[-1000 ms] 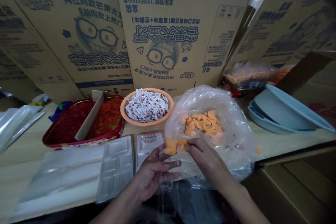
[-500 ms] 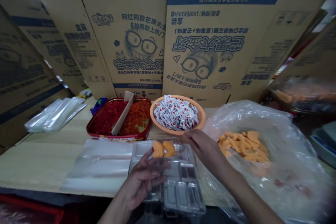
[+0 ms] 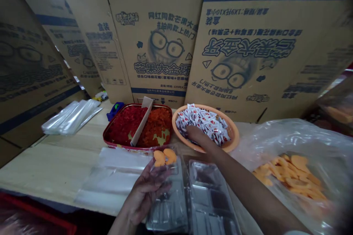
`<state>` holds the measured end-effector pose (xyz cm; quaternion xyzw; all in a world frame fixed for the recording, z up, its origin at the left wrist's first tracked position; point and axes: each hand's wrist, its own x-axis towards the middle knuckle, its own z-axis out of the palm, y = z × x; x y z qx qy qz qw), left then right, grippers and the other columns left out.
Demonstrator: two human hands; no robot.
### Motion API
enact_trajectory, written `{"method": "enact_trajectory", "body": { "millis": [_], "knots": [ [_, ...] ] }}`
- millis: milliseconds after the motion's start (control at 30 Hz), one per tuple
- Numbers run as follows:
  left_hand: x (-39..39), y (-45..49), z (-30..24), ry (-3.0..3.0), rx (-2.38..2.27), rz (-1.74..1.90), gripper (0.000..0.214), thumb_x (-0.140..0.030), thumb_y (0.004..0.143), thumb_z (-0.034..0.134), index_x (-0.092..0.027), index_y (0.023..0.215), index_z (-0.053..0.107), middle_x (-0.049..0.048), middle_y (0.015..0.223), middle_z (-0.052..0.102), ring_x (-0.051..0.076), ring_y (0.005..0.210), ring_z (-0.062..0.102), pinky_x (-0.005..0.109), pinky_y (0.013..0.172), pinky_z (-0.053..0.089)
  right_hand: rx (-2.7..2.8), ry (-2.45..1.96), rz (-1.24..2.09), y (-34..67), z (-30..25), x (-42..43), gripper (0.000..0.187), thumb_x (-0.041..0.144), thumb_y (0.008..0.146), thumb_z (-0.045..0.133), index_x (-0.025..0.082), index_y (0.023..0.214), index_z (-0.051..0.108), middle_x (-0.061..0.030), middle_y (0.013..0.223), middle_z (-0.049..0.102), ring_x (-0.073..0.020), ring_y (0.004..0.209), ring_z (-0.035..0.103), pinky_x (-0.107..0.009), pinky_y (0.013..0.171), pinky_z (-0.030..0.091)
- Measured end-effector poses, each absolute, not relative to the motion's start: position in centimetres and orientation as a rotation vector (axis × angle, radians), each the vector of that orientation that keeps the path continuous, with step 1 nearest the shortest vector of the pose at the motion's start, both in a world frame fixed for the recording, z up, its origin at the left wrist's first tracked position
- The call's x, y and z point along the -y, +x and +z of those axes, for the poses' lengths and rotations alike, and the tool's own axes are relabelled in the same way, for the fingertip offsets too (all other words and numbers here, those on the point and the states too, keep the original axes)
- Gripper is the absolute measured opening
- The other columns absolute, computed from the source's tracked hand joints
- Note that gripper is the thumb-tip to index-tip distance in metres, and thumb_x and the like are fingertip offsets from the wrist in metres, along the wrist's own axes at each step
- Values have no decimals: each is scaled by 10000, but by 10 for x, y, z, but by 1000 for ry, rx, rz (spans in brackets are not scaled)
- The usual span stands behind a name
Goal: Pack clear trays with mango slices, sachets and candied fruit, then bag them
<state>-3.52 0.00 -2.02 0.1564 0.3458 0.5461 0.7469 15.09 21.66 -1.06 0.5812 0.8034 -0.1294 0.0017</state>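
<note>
Two dried mango pieces (image 3: 164,157) already lay in the clear plastic tray (image 3: 168,209), clamped by the fingers (image 3: 158,187) of the left hand (image 3: 143,194) above the desk (image 3: 41,165). More stayed heaped in the plastic bag (image 3: 309,136) at right. The right hand (image 3: 200,137) reached into the orange basket (image 3: 234,128) of white sachets (image 3: 206,126), its fingers together; whether they gripped one, I couldn't tell.

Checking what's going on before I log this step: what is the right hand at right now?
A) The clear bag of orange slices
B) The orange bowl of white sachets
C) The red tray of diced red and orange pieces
B: the right hand is at the white sachets inside the orange bowl, while the left hand holds a clear plastic tray.
</note>
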Motion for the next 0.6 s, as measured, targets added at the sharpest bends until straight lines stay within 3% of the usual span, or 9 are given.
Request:
{"method": "enact_trajectory", "body": {
  "millis": [133, 300, 500, 600],
  "knots": [
    [-3, -43, -26, 328, -753, 1203, 793, 7, 640, 571, -308, 1316, 300, 64, 1195, 535, 260, 1155, 486, 451, 922, 408, -2476, 1905, -481, 173, -6, -218, 136, 202, 823, 518, 114, 854, 616, -65, 839, 632, -138, 751, 583, -273, 678, 455],
    [-6, -47, -32, 325, -694, 1201, 744, 29, 655, 544, -277, 1290, 304, 76, 1189, 539, 262, 1169, 473, 452, 932, 399, -2456, 2016, -615, 191, -1, -213, 147, 116, 744, 490, 138, 693, 626, -2, 533, 590, -115, 525, 543, -212, 526, 378],
    [-11, -43, -31, 353, -648, 1206, 704, 36, 653, 531, -260, 1257, 322, 88, 1193, 536, 266, 1176, 465, 467, 935, 387, -2526, 2050, -799, 183, 22, -187, 149, 155, 742, 464, 149, 690, 604, 12, 526, 581, -102, 473, 504, -202, 480, 363],
    [-13, -43, -28, 371, -603, 1203, 677, 49, 637, 530, -256, 1220, 369, 81, 1203, 525, 277, 1202, 434, 478, 938, 384, -2619, 1698, -1050, 167, 45, -156, 188, 129, 729, 430, 167, 703, 611, 10, 563, 592, -107, 501, 512, -197, 475, 358]
  ]
}}
